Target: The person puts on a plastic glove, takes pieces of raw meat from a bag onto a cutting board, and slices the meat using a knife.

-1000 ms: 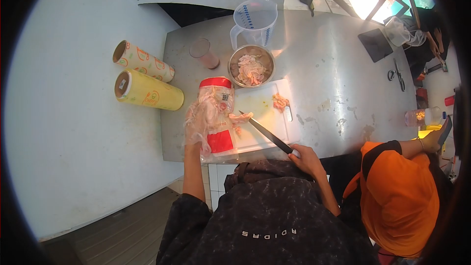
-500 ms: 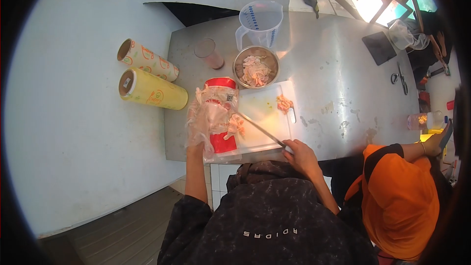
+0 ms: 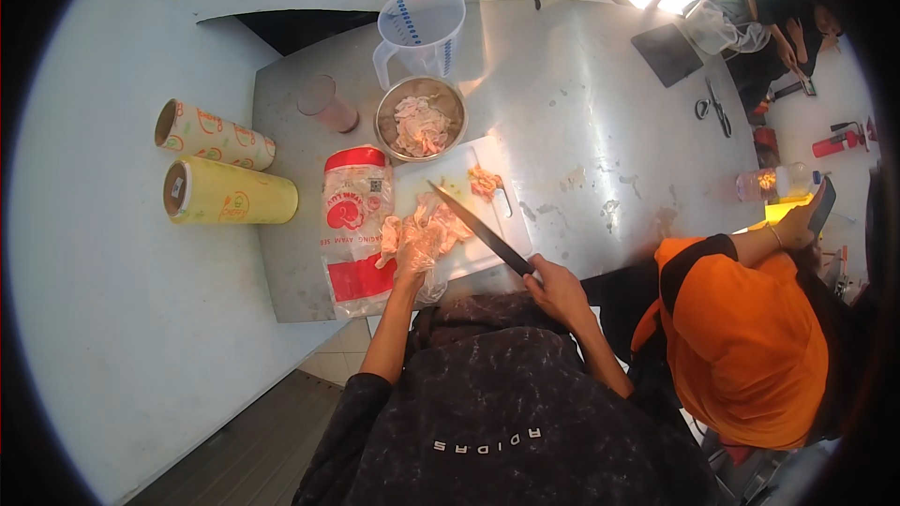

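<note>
My right hand (image 3: 560,292) is closed round the handle of a long knife (image 3: 483,230), its blade slanting over the cutting board toward the far left. In a clear plastic glove, my left hand (image 3: 421,245) grips raw chicken meat (image 3: 446,225) at the left of the white cutting board (image 3: 517,232); the glove blurs its fingers. A small pile of chicken scraps (image 3: 485,182) lies by the board's handle slot. Left of my gloved hand is a red-and-clear printed plastic bag (image 3: 349,242). Behind the board, a steel bowl (image 3: 421,119) holds more cut chicken.
A measuring jug (image 3: 422,30) and a tumbler (image 3: 328,105) stand behind the bowl and bag. Two wrap rolls (image 3: 231,191) are at the left wall. Scissors (image 3: 715,111) and a dark flat plate (image 3: 667,53) lie at right. A person in an orange head covering (image 3: 745,342) sits close on my right.
My left hand has come right from the plastic bag onto the board, with chicken meat at its fingers. The knife stays in my right hand. The whole view has shifted.
</note>
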`<control>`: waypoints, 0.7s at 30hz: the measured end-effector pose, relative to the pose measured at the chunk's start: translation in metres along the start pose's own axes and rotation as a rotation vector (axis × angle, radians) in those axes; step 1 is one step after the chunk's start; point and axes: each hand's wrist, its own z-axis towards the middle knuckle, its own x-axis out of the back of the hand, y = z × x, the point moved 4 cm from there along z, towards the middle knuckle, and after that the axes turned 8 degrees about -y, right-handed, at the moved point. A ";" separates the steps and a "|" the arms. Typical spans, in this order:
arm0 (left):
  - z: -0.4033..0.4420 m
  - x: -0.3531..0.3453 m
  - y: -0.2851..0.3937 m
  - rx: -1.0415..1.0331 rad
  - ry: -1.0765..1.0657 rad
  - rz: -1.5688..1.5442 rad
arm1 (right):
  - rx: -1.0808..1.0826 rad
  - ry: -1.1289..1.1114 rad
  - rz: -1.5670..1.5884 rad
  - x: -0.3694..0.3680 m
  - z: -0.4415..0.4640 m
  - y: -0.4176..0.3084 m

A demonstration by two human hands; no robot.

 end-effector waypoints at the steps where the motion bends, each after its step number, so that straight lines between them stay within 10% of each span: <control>1: 0.004 0.007 -0.005 0.005 0.008 0.046 | 0.014 -0.003 -0.019 -0.005 0.003 0.000; 6: 0.018 0.040 -0.042 -0.236 0.189 0.367 | -0.017 -0.005 -0.130 -0.009 0.015 -0.002; 21: -0.058 0.017 0.124 -0.316 0.395 0.544 | -0.020 0.081 -0.117 -0.011 0.014 0.005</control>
